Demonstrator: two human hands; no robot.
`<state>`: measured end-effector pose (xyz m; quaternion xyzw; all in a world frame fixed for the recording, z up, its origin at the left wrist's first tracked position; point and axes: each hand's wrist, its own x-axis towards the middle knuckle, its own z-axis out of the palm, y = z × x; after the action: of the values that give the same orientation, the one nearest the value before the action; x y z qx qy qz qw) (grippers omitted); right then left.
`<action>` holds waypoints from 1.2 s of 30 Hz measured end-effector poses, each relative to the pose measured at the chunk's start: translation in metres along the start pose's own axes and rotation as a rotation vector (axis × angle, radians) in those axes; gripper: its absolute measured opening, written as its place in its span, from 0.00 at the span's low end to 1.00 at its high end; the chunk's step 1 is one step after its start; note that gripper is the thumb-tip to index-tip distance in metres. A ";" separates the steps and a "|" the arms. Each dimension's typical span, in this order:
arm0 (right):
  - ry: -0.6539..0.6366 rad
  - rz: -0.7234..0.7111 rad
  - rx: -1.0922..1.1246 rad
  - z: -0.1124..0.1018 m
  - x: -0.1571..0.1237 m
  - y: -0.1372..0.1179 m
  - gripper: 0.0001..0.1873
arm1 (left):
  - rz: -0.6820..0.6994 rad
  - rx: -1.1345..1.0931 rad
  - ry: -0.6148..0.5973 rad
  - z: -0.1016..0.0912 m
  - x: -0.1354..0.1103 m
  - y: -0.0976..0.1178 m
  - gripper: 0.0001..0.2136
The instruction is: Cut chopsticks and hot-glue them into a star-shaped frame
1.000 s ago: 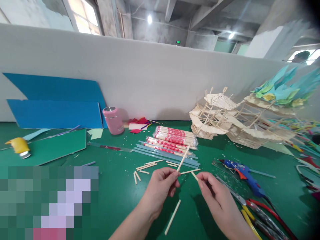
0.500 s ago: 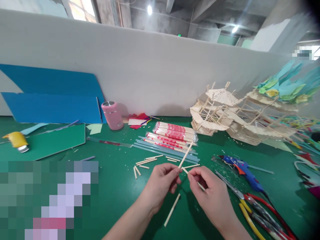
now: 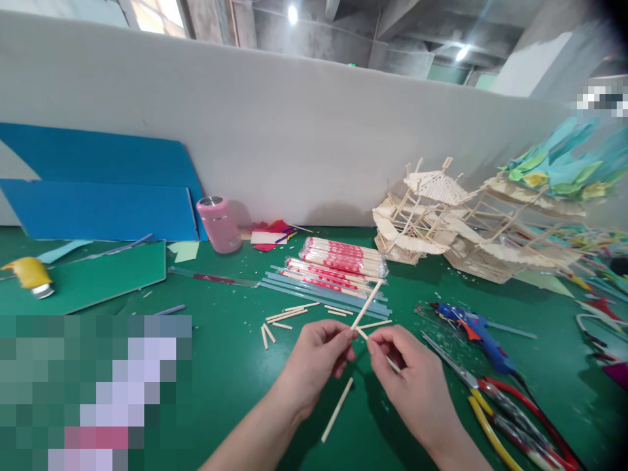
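My left hand (image 3: 321,350) pinches a pale wooden stick (image 3: 366,305) that slants up to the right. My right hand (image 3: 409,376) is closed on a second wooden stick (image 3: 362,333), whose tip meets the first one near my left fingertips. Whether the two are joined, I cannot tell. Below the hands a loose stick (image 3: 337,410) lies on the green table. Several short cut sticks (image 3: 286,316) are scattered just beyond my left hand. Farther back lie plastic-wrapped packs of chopsticks (image 3: 343,257) and translucent bluish glue sticks (image 3: 321,291).
On the right lie a blue glue gun (image 3: 473,330), scissors (image 3: 454,363) and red-handled pliers (image 3: 527,418). Stick-built pavilion models (image 3: 436,216) stand at the back right. A pink flask (image 3: 219,226), blue boards (image 3: 103,209) and a yellow-handled tool (image 3: 30,275) are left.
Both hands hold almost the same pose, still with the sticks touching. The camera view has shifted very slightly.
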<state>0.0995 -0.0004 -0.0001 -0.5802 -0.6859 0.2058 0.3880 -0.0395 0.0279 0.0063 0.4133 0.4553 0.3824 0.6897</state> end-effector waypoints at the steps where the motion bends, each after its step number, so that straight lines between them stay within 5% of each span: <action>1: -0.001 0.003 -0.005 0.000 0.000 0.000 0.05 | -0.001 0.003 -0.001 0.000 0.000 0.000 0.10; 36: 0.006 0.002 -0.014 0.002 -0.002 0.000 0.06 | 0.071 0.208 0.042 0.001 0.000 0.000 0.11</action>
<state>0.0985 -0.0016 -0.0020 -0.5841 -0.6856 0.1999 0.3858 -0.0383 0.0279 0.0069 0.4904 0.4919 0.3661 0.6192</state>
